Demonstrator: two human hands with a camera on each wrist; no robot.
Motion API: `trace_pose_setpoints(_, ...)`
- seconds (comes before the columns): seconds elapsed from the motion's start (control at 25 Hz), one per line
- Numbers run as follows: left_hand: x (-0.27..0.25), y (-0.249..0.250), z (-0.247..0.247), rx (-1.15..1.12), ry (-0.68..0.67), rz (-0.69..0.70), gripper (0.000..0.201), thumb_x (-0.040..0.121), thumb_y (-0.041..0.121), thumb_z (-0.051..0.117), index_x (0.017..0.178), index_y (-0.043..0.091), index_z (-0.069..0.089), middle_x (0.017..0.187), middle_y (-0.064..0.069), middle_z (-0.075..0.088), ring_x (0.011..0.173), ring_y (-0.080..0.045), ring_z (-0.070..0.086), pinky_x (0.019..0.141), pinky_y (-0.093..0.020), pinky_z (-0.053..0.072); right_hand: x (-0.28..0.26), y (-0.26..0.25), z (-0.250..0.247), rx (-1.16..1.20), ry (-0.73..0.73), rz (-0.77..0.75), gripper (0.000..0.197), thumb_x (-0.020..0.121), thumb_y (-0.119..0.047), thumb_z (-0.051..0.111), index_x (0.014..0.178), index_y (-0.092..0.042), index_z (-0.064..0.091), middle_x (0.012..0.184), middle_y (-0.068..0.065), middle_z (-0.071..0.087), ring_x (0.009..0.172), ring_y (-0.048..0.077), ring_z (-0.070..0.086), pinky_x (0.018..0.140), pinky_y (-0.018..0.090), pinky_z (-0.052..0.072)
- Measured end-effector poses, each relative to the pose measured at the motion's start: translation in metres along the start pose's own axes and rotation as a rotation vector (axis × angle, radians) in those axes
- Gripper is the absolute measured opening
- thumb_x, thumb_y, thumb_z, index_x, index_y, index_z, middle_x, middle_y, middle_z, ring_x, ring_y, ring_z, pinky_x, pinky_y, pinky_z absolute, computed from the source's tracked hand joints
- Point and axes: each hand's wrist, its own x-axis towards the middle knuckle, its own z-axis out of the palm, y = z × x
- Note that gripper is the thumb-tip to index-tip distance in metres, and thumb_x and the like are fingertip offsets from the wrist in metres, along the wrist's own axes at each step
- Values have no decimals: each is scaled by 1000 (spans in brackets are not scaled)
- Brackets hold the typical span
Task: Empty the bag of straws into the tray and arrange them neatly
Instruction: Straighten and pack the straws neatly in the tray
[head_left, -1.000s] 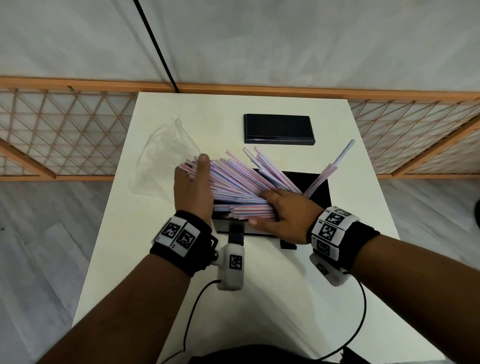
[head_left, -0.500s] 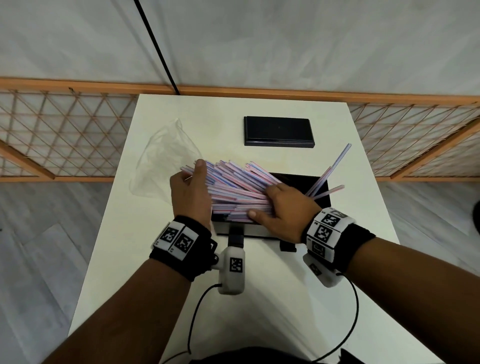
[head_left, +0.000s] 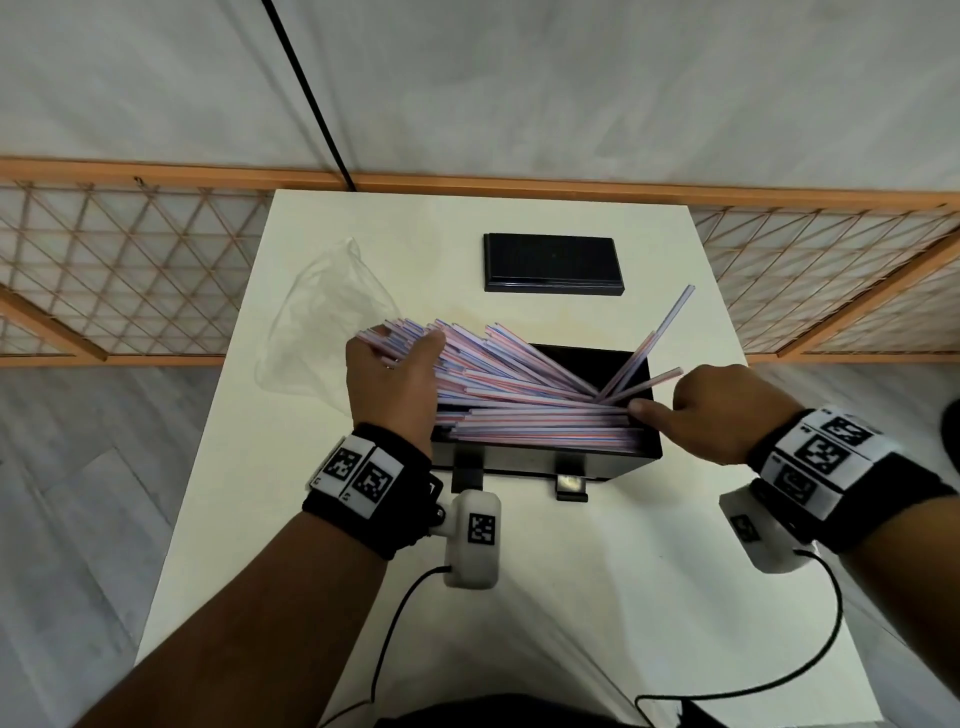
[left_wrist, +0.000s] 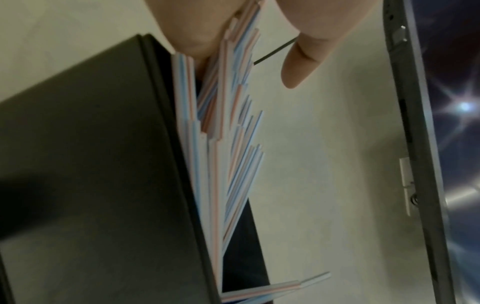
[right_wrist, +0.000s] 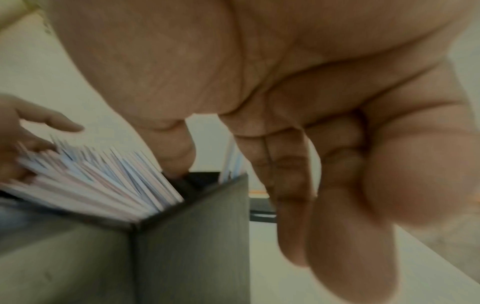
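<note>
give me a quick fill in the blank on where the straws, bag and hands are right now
The left hand holds the straws at their ____ end.
The clear bag lies ____ of the black tray.
A few straws stick up over the tray's ____ side.
The black lid lies on the ____.

Missing: left; left; right; table

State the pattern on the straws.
White straws with thin red and blue lengthwise stripes; clearest in the left wrist view.

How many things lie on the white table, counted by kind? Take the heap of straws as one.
Black tray: 1
Flat black lid or box: 1
Empty clear plastic bag: 1
Heap of striped straws: 1
Total: 4
</note>
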Motion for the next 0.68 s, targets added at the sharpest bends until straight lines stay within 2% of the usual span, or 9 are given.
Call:
trace_pose_setpoints(0.08,-1,2,2,-65,35,-32,34,86,8,77,110,12,55,97,-3,67,72,-13,70,62,-31,57,12,3,11,81,-38,18,95,75,-89,17,108,-12,61,82,4,66,84,25,61,78,35,51)
trace_pose_setpoints(0.16,-2,2,3,-107,52,-61,39,86,8,77,116,8,54,97,-4,67,70,-13,70,60,-30,56,24,-3,13,149,-43,37,96,82,-84,24,145,-13,36,104,12,71,104,33,63,89,37,49)
trace_pose_setpoints(0.2,-2,1,4,-115,52,-66,41,86,8,77,119,6,53,99,-6,67,70,-13,70,58,-29,56,31,-6,11,188,-16,32,94,86,-80,29,150,-12,29,112,15,69,110,34,62,90,37,48)
trace_pose_setpoints(0.28,-1,1,4,-125,53,-67,46,86,8,76,125,0,52,106,-12,68,75,-18,71,57,-29,57,41,-11,3,243,65,7,80,92,-69,38,152,-17,30,128,13,65,117,34,60,96,36,43)
trace_pose_setpoints(0.36,0,1,3,-122,59,-77,50,86,10,77,128,-1,52,115,-19,69,87,-27,73,64,-32,59,44,-14,-7,278,132,-61,63,96,-60,44,147,-23,42,134,8,62,119,32,59,98,33,41)
trace_pose_setpoints(0.44,-1,1,3,-126,63,-87,50,85,10,77,128,1,53,119,-19,69,95,-32,73,70,-35,59,41,-21,-13,352,190,-147,44,97,-50,52,132,-25,60,117,10,67,110,29,62,90,30,42)
trace_pose_setpoints(0.52,-2,2,3,-129,57,-90,48,86,9,76,128,2,53,115,-16,69,89,-27,72,68,-34,58,37,-28,-15,463,206,-208,27,96,-42,58,111,-25,72,105,5,65,101,23,61,88,30,44)
trace_pose_setpoints(0.6,-2,3,4,-127,49,-87,44,88,8,75,125,3,52,107,-10,68,82,-20,70,62,-30,57,34,-35,-16,442,155,-240,21,95,-39,60,101,-25,74,101,0,66,96,20,60,85,29,44)
trace_pose_setpoints(0.68,-3,3,6,-119,32,-91,37,89,8,74,118,7,51,102,-6,66,79,-17,69,61,-30,56,29,-39,-19,357,139,-274,20,97,-37,57,99,-24,72,90,-2,67,85,19,58,77,28,41)
